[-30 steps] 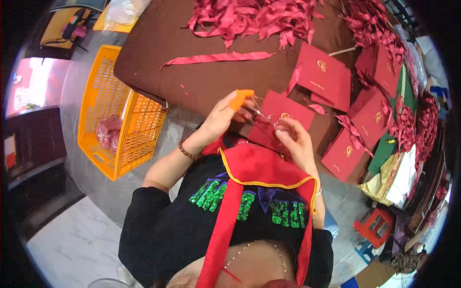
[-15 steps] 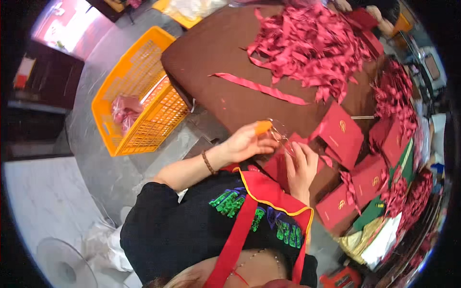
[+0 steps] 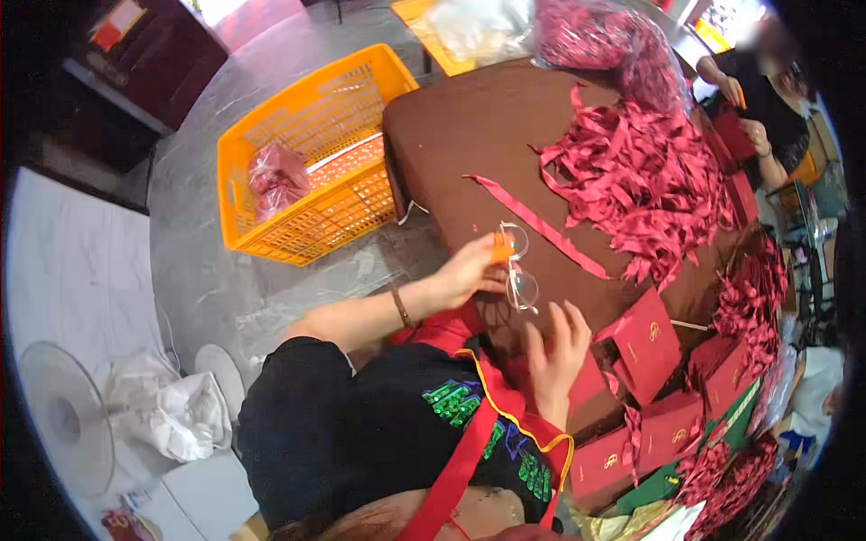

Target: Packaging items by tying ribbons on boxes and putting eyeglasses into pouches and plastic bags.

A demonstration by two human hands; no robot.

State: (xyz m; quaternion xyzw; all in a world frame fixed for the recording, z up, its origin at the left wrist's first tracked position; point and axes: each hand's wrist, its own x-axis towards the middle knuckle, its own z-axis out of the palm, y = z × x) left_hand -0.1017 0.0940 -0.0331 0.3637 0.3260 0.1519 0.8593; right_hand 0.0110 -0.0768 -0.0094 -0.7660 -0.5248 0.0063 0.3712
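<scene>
My left hand (image 3: 474,270), with an orange cover on one finger, grips a pair of thin-framed eyeglasses (image 3: 521,290) near the bridge. The glasses hang over the edge of the brown-covered table (image 3: 478,117), with both round lenses showing. Just below and to their right, my right hand (image 3: 557,356) is apart from them, its fingers spread and holding nothing. Close to that hand lie red gift boxes or bags (image 3: 646,347) with gold print and ribbon ties. A single red ribbon (image 3: 541,225) is stretched across the table beyond the glasses.
A big heap of red ribbons (image 3: 640,189) covers the far right of the table, with a plastic-wrapped bundle (image 3: 613,45) behind. Left stands an orange crate (image 3: 307,243) on the floor. Across the table a co-worker's hands (image 3: 756,135) handle a red piece.
My right hand has come away from the glasses and opened, while my left still holds them. The view has shifted, so the table and crate appear further right, and the co-worker shows more fully.
</scene>
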